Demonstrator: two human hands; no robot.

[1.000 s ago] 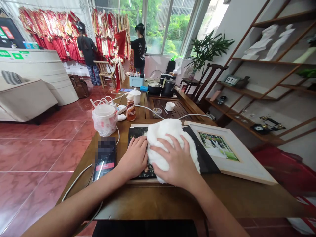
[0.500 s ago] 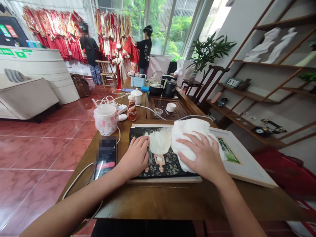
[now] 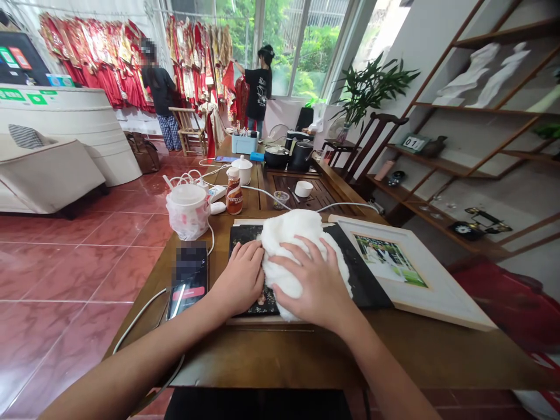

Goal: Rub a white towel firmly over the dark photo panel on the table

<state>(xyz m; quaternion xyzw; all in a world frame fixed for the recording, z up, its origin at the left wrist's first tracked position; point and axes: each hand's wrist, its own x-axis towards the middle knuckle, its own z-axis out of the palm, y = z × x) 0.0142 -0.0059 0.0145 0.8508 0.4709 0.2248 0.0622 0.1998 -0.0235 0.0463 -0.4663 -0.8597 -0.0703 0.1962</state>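
Right hand (image 3: 317,286): fingers spread, flat on the white cloth (image 3: 286,236).
Left hand (image 3: 240,280): flat, holding nothing, pinning the photo (image 3: 243,234).
Photo: on the desk (image 3: 306,356), between phone (image 3: 188,286) and frame (image 3: 441,297).
Risk: hard rubbing may scratch the print, or slide it into the frame if the hold slackens.

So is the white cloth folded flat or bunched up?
Bunched up: the cloth sits in a rumpled heap under the right hand.

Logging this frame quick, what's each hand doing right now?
Left hand: open, flat on the dark photo panel.
Right hand: open, fingers spread, pressing the white cloth.
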